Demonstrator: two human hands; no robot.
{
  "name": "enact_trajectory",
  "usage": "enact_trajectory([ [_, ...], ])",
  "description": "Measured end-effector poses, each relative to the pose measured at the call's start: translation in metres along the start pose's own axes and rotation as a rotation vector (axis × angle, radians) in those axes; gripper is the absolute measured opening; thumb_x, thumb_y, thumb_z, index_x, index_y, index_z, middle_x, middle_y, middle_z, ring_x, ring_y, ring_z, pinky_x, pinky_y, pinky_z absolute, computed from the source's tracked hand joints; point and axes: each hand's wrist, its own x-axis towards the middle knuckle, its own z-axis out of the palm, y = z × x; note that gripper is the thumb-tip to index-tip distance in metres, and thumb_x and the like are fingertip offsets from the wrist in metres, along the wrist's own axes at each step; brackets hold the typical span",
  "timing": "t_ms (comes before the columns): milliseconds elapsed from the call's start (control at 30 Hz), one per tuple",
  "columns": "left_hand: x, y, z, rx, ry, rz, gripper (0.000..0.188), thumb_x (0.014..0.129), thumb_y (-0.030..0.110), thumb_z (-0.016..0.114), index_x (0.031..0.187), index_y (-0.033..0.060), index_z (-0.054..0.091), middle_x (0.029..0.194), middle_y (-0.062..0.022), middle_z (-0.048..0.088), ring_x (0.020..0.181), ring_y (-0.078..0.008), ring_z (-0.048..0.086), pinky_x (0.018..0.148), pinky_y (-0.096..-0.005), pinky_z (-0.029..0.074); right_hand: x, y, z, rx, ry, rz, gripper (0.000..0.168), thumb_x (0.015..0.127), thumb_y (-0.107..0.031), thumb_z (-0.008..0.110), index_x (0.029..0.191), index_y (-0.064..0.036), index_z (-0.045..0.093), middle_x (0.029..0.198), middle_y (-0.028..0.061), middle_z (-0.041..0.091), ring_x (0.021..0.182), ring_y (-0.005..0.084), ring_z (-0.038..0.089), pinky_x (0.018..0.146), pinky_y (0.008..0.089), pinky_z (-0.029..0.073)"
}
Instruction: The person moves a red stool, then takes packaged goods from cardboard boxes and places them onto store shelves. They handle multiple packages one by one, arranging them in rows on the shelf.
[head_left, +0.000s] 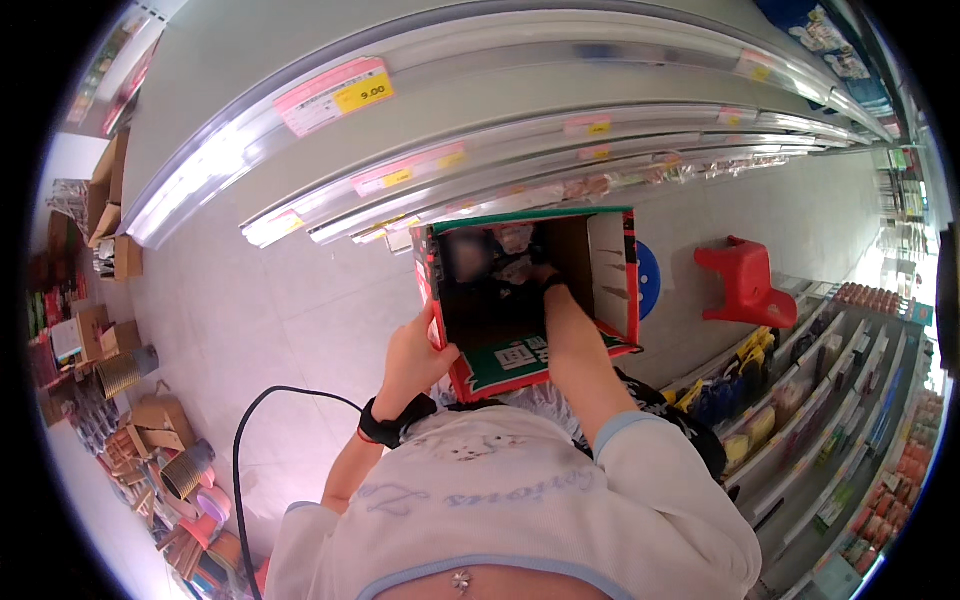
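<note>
An open cardboard box (463, 379), red and green outside and dark within, is in front of me at lap height. My left hand (420, 356) grips its left wall near the front corner, thumb over the edge. My right arm reaches down into the box. Deep in the shadow, my right hand (541, 273) is at some plastic-wrapped packages (515, 238); whether its fingers hold one is too dark to tell. A printed green flap (517, 357) lies along the box's near side, below my right forearm.
Shelf tiers with price tags (335, 94) run across the front, close beyond the box. A red plastic stool (742, 285) and a blue round stool top (647, 280) are at right. Stocked shelves (817, 420) stand lower right. Cartons (161, 424) line the left; a black cable (238, 465) loops there.
</note>
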Motion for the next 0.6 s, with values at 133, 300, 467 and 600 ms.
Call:
enact_trajectory([
  [133, 0.002, 0.000, -0.002, 0.045, -0.012, -0.023, 0.048, 0.069, 0.005, 0.060, 0.117, 0.0025, 0.055, 0.073, -0.0172, 0.065, 0.061, -0.0272, 0.067, 0.061, -0.0333, 0.052, -0.011, 0.017, 0.032, 0.472, 0.106, 0.273, 0.063, 0.053, -0.038, 0.081, 0.099, -0.002, 0.057, 0.100, 0.0166, 0.059, 0.093, 0.0337, 0.060, 0.078, 0.0433, 0.050],
  [300, 0.003, 0.010, -0.008, 0.021, -0.046, -0.065, 0.051, 0.069, 0.004, 0.059, 0.120, 0.0030, 0.054, 0.069, -0.0152, 0.065, 0.057, -0.0240, 0.066, 0.056, -0.0323, 0.051, -0.007, 0.035, 0.035, 0.983, -0.020, 0.437, 0.068, 0.056, -0.039, 0.080, 0.105, -0.001, 0.054, 0.106, 0.0173, 0.057, 0.097, 0.0343, 0.059, 0.080, 0.0442, 0.050],
  [467, 0.004, 0.010, -0.007, -0.005, -0.056, -0.063, 0.056, 0.067, 0.011, 0.060, 0.122, 0.0082, 0.052, 0.066, -0.0193, 0.064, 0.062, -0.0364, 0.063, 0.062, -0.0400, 0.051, -0.015, 0.028, 0.047, 1.336, 0.005, 0.527, 0.072, 0.059, -0.040, 0.080, 0.111, 0.000, 0.051, 0.112, 0.0181, 0.055, 0.100, 0.0349, 0.058, 0.082, 0.0451, 0.049],
  [600, 0.004, 0.008, -0.004, 0.019, -0.061, -0.071, 0.059, 0.066, 0.012, 0.061, 0.124, 0.0064, 0.051, 0.068, -0.0209, 0.063, 0.063, -0.0377, 0.062, 0.062, -0.0418, 0.050, -0.020, 0.028, 0.061, 1.402, 0.049, 0.585, 0.075, 0.061, -0.041, 0.079, 0.116, 0.000, 0.048, 0.116, 0.0187, 0.054, 0.103, 0.0354, 0.057, 0.084, 0.0459, 0.049],
])
